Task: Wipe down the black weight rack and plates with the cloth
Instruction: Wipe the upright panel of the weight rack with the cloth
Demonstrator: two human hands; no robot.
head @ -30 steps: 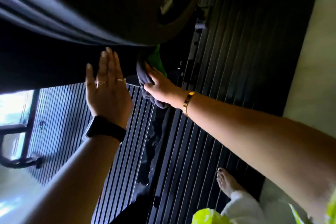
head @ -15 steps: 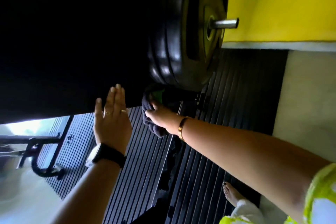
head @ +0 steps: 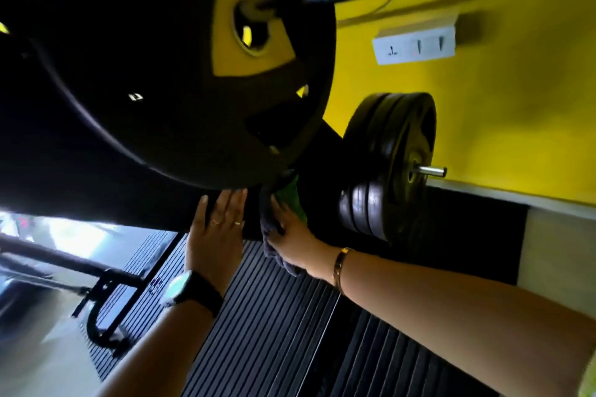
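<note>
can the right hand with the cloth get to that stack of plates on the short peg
Probably yes: the right hand, gripping the cloth, is beside the plate stack, with nothing visible blocking the gap.

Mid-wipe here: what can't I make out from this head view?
Black rack: head view, deep shadow hides its surface and any dirt.
Cloth: mostly hidden under the right hand and the large plate rim.
Large plate: cut off by the top and left edges.
Left hand: its palm faces away, contact unseen.
</note>
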